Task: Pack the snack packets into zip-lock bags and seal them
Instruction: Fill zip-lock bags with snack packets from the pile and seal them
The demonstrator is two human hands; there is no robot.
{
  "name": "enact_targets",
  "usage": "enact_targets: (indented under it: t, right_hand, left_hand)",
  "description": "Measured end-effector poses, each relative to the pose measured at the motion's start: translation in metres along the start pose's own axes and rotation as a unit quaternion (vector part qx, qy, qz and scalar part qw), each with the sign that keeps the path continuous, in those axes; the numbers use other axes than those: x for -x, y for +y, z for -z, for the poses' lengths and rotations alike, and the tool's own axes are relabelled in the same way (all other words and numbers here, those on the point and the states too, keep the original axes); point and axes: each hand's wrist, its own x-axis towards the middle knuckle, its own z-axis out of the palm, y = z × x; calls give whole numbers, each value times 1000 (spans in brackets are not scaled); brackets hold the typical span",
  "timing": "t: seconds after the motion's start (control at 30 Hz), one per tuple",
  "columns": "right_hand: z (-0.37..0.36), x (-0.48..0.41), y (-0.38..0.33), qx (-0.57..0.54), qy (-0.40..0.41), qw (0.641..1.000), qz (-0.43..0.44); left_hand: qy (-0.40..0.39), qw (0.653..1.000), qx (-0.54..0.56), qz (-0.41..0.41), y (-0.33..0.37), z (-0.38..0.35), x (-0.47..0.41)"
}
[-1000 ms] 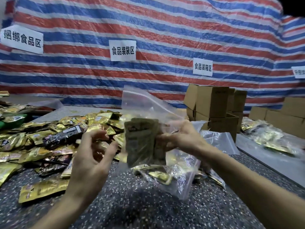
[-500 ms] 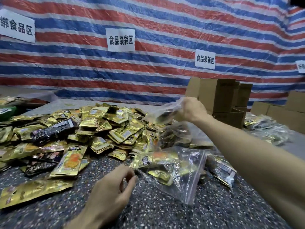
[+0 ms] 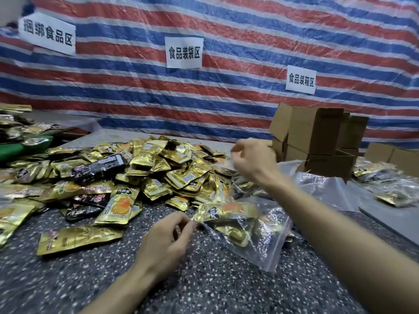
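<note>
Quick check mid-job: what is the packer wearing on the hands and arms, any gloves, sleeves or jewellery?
Nothing that shows. The left hand and right hand are ungloved. The left forearm and right forearm are uncovered as far as the frame's edge, with no sleeve or cuff in view. No watch, bracelet or ring shows, though the right hand is blurred, so a thin ring could be missed.
</note>
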Motion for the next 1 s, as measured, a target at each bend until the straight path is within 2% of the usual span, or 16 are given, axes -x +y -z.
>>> enact_targets:
  t: [0.1,0.27,0.37,0.5,0.57,0.63,0.7,0.77,0.87,0.93,1.0]
  right_hand:
    - [-39,43,-44,-207,-40,977,11]
    - [-90,101,-76,-370,11,929,-11]
    - [-103,121,-75,-417,43,908,-15]
    - [-100,128,-63,-446,12,895,-9]
    - [-99,126,-59,-441,-10,897,-23]
    - [-101,126,-59,-425,-48,903,-33]
    - [-102,128,-59,-416,-98,903,-37]
    - [-101,128,-59,-408,-135,902,-44]
    - [-101,126,-56,-436,-154,883,-84]
    - [-105,124,-54,-452,-156,870,-117]
    - [-108,123,-53,-450,-142,870,-141]
  left_hand:
    - [41,999,-8,6,2,5,-2]
    - [102,995,0,21,4,17,1]
    - [130,991,5,26,3,23,2]
    - [171,985,27,17,10,35,3]
    - [169,985,24,22,11,48,5]
    - [131,990,-39,26,7,69,12]
    - [102,982,-157,35,-3,104,20]
    - [120,946,-291,82,-17,146,26]
    - [134,846,-463,228,-37,204,40]
    - [119,776,-533,315,-48,230,52]
    - [119,729,-557,379,-58,248,62]
